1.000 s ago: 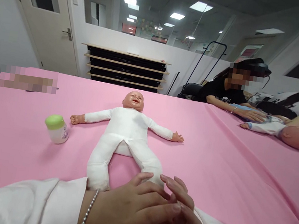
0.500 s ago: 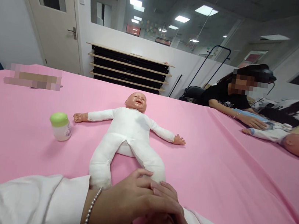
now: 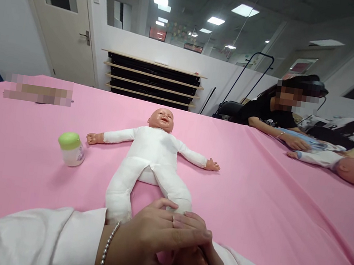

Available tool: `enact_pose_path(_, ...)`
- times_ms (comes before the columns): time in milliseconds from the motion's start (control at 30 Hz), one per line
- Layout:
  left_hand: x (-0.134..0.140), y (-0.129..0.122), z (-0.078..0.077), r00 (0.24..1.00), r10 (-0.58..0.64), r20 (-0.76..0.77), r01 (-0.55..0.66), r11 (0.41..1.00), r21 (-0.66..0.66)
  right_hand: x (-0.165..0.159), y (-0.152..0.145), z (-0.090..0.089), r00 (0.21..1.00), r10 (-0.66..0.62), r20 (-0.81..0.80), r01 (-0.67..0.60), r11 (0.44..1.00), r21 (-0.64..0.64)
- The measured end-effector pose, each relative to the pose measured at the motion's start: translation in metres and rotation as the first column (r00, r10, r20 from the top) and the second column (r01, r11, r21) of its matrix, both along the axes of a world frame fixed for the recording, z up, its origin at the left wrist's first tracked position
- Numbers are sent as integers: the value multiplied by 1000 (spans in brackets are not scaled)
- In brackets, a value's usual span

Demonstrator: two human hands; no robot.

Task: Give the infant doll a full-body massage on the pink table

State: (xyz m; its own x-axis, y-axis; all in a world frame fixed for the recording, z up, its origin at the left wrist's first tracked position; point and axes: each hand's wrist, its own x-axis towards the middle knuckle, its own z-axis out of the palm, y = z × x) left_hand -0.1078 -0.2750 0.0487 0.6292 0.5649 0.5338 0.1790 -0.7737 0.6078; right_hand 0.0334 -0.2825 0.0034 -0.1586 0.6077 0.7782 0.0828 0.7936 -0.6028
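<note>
A baby doll (image 3: 153, 146) with a white cloth body lies face up on the pink-covered table, arms spread, its head away from me. My left hand (image 3: 148, 242), wearing a silver bead bracelet, curls around the doll's foot (image 3: 196, 262) at the end of the leg on the right. From the other side, my right hand (image 3: 214, 260) wraps the same foot; its fingers meet those of my left hand over the lower leg. Part of the foot shows between the hands. The doll's other foot is hidden behind my left wrist.
Left of the doll stands a small jar (image 3: 72, 149) with a green lid. A blurred-out item (image 3: 39, 90) lies at the far left of the pink cloth (image 3: 253, 196). At right, a person in black (image 3: 274, 115) handles another doll (image 3: 353, 168).
Both hands stay on the foot. My right hand and the foot have shifted slightly left, and the left thumb and fingers have moved a little. The person's hand at right has moved slightly left.
</note>
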Motion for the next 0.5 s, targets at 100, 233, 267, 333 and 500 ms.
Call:
enact_pose_path(100, -1, 1, 0, 1000, -4, -9, 4, 1000, 7, -1, 3, 5, 1000, 17, -3, -17, 998, 55)
enact_pose_path(233, -5, 3, 4, 998, -53, -23, 55, 996, 74, -8, 4, 8, 991, -2, -134, 22, 989, 144)
enact_pose_path(267, -5, 3, 6, 997, -79, -10, 80, 991, 106, -11, 5, 9, 980, -14, -196, 47, 986, 162)
enact_pose_path(333, -5, 4, 8, 994, -109, -8, 109, 984, 140, -17, 6, 10, 954, -18, -300, 77, 980, 184)
enact_pose_path(500, -2, 4, 6, 994, -81, -76, 92, 984, 154, -24, 11, 11, 922, 15, -387, 92, 962, 256)
